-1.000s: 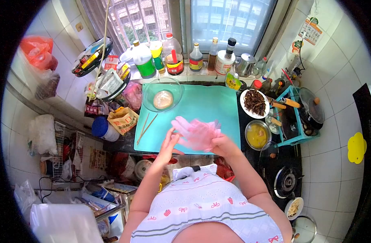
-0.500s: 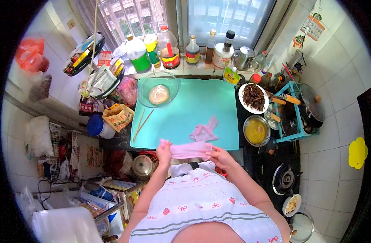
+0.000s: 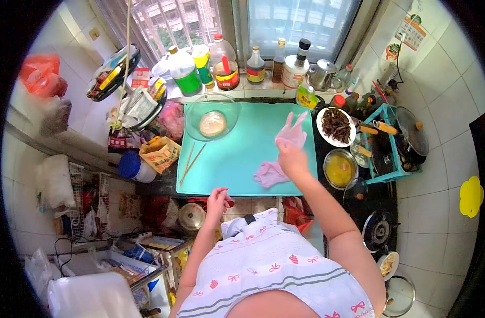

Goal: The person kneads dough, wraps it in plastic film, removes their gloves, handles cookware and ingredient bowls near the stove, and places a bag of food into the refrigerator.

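Note:
My right hand (image 3: 292,158) is closed round the cuff end of a thin pink glove (image 3: 294,131), held over the right part of a turquoise mat (image 3: 237,164); the glove's limp fingers point toward the window. Just below that hand, a second pink glove (image 3: 270,174) lies crumpled on the mat. My left hand (image 3: 218,202) is bare and hangs at the mat's front edge, fingers loosely bent and apart, nothing visible in them. At the mat's back left stands a glass bowl (image 3: 233,119) with a pale ball of dough (image 3: 213,123) inside. A pair of chopsticks (image 3: 192,163) lies in front of it.
Along the sill stand several bottles (image 3: 256,66). Right of the mat are a plate of dark strips (image 3: 336,127), a bowl of yellow liquid (image 3: 340,168) and a gas burner (image 3: 378,231). A paper bag (image 3: 160,153) and a blue-lidded tub (image 3: 136,167) stand at the left.
Both hands were stretching the pink glove at the mat's front edge. My left hand has let go; my right hand has carried the glove forward and right over the mat.

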Demonstrator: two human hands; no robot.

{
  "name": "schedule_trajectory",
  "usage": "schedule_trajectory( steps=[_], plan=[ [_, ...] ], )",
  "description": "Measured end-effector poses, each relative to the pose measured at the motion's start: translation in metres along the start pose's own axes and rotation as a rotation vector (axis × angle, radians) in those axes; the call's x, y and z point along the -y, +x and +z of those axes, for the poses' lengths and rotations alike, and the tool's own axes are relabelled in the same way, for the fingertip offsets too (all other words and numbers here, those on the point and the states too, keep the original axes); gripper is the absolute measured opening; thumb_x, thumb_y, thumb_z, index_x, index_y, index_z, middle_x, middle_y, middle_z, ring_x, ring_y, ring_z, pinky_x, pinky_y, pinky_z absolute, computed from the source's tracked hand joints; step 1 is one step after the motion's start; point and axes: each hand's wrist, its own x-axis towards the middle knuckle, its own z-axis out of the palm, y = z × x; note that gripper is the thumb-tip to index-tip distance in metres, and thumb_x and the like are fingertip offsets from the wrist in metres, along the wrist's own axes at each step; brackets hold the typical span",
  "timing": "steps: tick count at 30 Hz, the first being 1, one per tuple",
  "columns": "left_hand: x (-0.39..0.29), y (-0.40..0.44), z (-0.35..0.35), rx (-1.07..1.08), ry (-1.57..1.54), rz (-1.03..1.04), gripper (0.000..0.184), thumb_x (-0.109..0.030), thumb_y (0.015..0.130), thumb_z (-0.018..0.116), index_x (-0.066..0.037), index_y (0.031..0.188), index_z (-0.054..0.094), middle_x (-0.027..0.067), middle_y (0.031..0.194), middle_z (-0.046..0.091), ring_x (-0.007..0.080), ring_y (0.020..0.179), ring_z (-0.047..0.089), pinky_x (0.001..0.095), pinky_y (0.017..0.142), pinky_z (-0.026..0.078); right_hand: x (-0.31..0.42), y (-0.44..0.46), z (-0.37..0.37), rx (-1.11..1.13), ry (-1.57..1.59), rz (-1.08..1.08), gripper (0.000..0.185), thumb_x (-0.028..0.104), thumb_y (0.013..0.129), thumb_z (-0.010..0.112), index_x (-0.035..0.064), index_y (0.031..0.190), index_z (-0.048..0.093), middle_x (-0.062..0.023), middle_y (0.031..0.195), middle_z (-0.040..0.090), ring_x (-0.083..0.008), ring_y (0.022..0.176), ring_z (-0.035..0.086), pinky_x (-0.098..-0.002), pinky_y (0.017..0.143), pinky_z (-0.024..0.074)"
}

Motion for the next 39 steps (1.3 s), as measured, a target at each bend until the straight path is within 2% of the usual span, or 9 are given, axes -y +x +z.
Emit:
schedule_trajectory(
  steps=[4,6,11,13,16,22,25,29,39],
  plan=[
    [0.021,-0.018,-0.02,-0.031,-0.03,0.005,0.023,-0.019,0.096,0.048,-0.007,0.114,0.054,0.0047,0.08,0.061,0.0081,0.053,0.052,0.0205,0.043,0.039,0.0,-0.04,0.177,0.249,-0.131,0.13,0.032,0.016,0.079,0.058,0.0055,0.109,0.064,-0.0152,0.107,0.062,-0.0311,0.103,0.058,-0.0425,0.091,0.0441],
    [0.03,-0.028,-0.03,-0.005,-0.022,0.029,0.022,-0.018,0.096,0.048,-0.007,0.113,0.056,0.0047,0.08,0.062,0.0077,0.054,0.053,0.0203,0.045,0.04,0.024,-0.076,0.169,0.473,-0.328,-0.036,0.025,0.016,0.081,0.058,0.0039,0.1,0.068,-0.0156,0.113,0.059,-0.0315,0.105,0.057,-0.0412,0.091,0.0455],
    [0.04,-0.045,-0.043,0.132,-0.046,-0.052,0.029,-0.008,0.097,0.041,-0.005,0.123,0.054,0.0097,0.095,0.065,0.0125,0.064,0.063,0.024,0.054,0.051,0.09,-0.131,0.126,0.777,0.064,0.029,0.024,0.018,0.083,0.056,0.0049,0.096,0.071,-0.0157,0.099,0.069,-0.0307,0.092,0.068,-0.0422,0.074,0.0553],
    [0.055,-0.039,-0.034,0.168,-0.127,-0.009,0.052,0.009,0.083,0.046,-0.007,0.133,0.048,0.0161,0.141,0.038,0.0256,0.096,0.064,0.0308,0.071,0.056,0.109,-0.145,0.108,0.796,0.182,0.189,0.022,0.018,0.08,0.057,0.0064,0.093,0.071,-0.0163,0.1,0.067,-0.0321,0.097,0.065,-0.0433,0.079,0.0532],
    [0.074,-0.032,-0.023,0.229,0.432,0.168,0.072,0.002,0.067,0.069,-0.022,0.133,0.052,0.0172,0.151,0.019,0.0314,0.135,0.03,0.0375,0.108,0.032,0.116,-0.174,0.081,0.547,0.313,0.231,0.022,0.017,0.08,0.056,0.0041,0.094,0.067,-0.0168,0.1,0.064,-0.0329,0.095,0.064,-0.0458,0.077,0.0528],
    [0.075,-0.03,0.029,0.664,0.207,-0.097,0.053,-0.002,0.081,0.061,-0.006,0.133,0.051,0.0164,0.154,0.014,0.0262,0.137,0.031,0.0353,0.108,0.03,0.105,-0.265,0.029,0.328,0.253,0.58,0.029,0.019,0.082,0.055,0.0061,0.107,0.061,-0.0151,0.106,0.058,-0.0307,0.1,0.06,-0.043,0.081,0.051],
    [0.067,-0.051,0.064,0.808,0.347,-0.22,0.05,-0.017,0.086,0.058,-0.007,0.135,0.048,0.0092,0.146,0.038,0.0201,0.132,0.037,0.0356,0.105,0.031,0.104,-0.332,0.0,0.243,0.254,0.79,0.03,0.019,0.082,0.055,0.0044,0.108,0.059,-0.0146,0.107,0.058,-0.0308,0.1,0.06,-0.0431,0.081,0.0508],
    [0.073,-0.099,0.106,1.038,0.37,-0.158,0.054,-0.028,0.092,0.05,-0.005,0.14,0.039,0.0102,0.147,0.037,0.0256,0.133,0.037,0.0417,0.107,0.027,0.11,-0.421,-0.014,0.136,0.28,1.024,0.041,0.022,0.083,0.057,0.005,0.12,0.051,-0.0184,0.116,0.055,-0.0342,0.102,0.059,-0.0429,0.084,0.0501],
    [0.171,-0.256,0.153,1.205,0.317,-0.167,0.039,-0.027,0.092,0.051,-0.004,0.123,0.052,0.0107,0.127,0.055,0.0243,0.114,0.055,0.0376,0.097,0.04,0.159,-0.616,-0.049,0.145,0.328,1.014,0.04,0.022,0.082,0.059,0.0068,0.119,0.055,-0.0135,0.107,0.058,-0.0308,0.1,0.06,-0.0415,0.084,0.0503]
  ],
)
